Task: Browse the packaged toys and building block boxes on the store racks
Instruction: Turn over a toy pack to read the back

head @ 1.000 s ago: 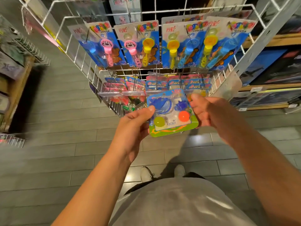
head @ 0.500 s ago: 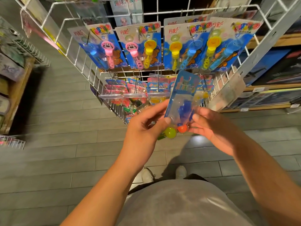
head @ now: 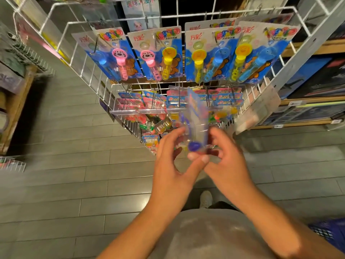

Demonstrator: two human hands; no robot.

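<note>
Both hands pinching blister pack (head: 198, 126) bottom corners: left hand (head: 172, 165), right hand (head: 226, 161); looking light, thin card, bendy, slick plastic

Blurred clear blister toy pack (head: 197, 124) upright, edge-on.

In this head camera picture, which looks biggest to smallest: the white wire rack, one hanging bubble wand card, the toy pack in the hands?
1. White wire rack: by far the largest.
2 and 3. Bubble wand card and toy pack: unsure. The pack is blurred, turned edge-on and nearer the camera.
</note>
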